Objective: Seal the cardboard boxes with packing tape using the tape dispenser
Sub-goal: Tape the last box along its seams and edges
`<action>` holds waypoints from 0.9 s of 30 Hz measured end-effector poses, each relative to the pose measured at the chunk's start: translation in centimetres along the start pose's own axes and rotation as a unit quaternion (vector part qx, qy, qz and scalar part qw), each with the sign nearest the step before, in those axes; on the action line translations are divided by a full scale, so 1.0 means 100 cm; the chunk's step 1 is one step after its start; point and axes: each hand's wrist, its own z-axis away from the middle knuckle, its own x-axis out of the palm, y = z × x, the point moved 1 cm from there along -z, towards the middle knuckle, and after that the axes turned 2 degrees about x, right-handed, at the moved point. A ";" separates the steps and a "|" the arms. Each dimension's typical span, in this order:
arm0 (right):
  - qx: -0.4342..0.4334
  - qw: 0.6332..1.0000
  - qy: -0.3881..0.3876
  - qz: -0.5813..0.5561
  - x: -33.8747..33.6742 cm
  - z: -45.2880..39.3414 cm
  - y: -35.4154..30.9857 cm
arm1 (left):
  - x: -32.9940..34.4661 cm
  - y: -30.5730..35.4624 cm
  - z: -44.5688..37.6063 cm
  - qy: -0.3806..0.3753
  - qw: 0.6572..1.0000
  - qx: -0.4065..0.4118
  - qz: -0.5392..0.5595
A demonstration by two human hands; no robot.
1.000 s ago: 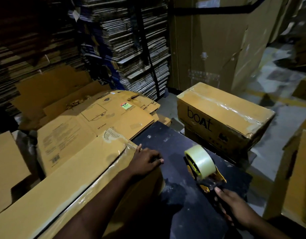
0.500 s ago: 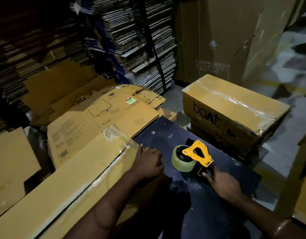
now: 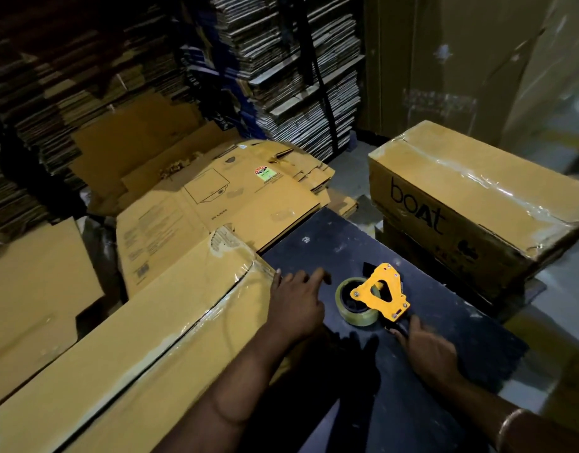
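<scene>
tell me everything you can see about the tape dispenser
The tape dispenser lies on its side on the dark tabletop. Its yellow, roughly triangular frame, seemingly plastic, faces up with small screws at the corners. It holds a roll of clear, yellowish tape on a black hub. The right hand touches its dark handle end; whether it grips is unclear. The left hand is close but apart.
</scene>
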 end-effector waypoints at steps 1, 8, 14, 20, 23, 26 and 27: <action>0.016 1.000 -0.019 0.006 -0.002 0.001 0.001 | 0.001 0.003 -0.001 0.017 1.000 -0.023 0.007; 0.035 0.995 -0.095 -0.010 0.007 -0.012 0.004 | 0.000 0.018 -0.014 0.047 0.992 -0.114 0.030; 0.029 0.988 0.058 -0.143 -0.012 -0.009 -0.029 | 0.005 0.016 -0.013 0.016 0.996 -0.091 0.018; -0.103 0.800 0.042 -0.589 -0.080 0.002 -0.139 | 0.006 0.010 -0.015 0.056 0.992 -0.083 0.071; -0.073 0.716 0.008 -0.694 -0.094 0.000 -0.182 | -0.010 0.000 -0.014 0.091 0.908 -0.161 0.375; -0.051 0.679 -0.033 -0.731 -0.098 -0.005 -0.206 | -0.022 -0.016 -0.010 0.173 0.812 -0.196 0.521; -0.045 0.674 -0.034 -0.736 -0.096 -0.006 -0.211 | -0.025 -0.025 -0.010 0.195 0.809 -0.194 0.519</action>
